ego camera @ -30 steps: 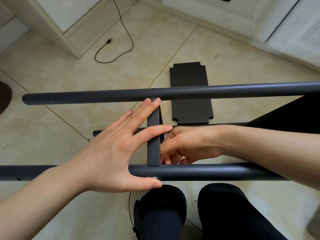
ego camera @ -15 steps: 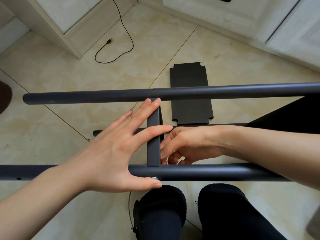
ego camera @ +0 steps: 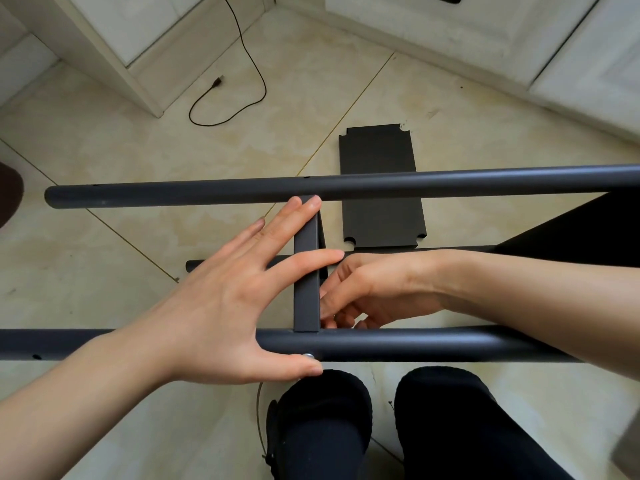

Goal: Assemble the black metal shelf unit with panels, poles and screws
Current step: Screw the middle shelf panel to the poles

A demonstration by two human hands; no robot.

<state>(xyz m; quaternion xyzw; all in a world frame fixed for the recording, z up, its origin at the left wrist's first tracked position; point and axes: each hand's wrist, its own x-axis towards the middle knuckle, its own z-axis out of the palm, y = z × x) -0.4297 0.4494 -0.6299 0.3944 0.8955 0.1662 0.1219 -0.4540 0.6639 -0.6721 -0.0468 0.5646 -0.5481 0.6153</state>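
Note:
Two long black poles lie across my view, the far pole (ego camera: 450,183) and the near pole (ego camera: 433,342). A black panel (ego camera: 306,306), seen edge-on, spans between them. My left hand (ego camera: 221,306) is spread flat, fingers straight along the panel's edge, thumb pressing a silver screw (ego camera: 308,356) on the near pole. My right hand (ego camera: 377,289) reaches in behind the panel. Its fingers curl at the corner where panel meets near pole, and what they touch is hidden. A loose black panel (ego camera: 377,150) lies flat on the floor beyond.
A third pole (ego camera: 214,264) runs lower down behind my hands. Another fitted black panel (ego camera: 588,230) fills the right side. A black cable (ego camera: 242,64) trails over the tiles near white cabinets (ego camera: 138,46). My feet in black slippers (ego camera: 325,410) stand under the near pole.
The fingers of my right hand have shifted and uncurled slightly at the panel's corner. My left hand and the frame have stayed put.

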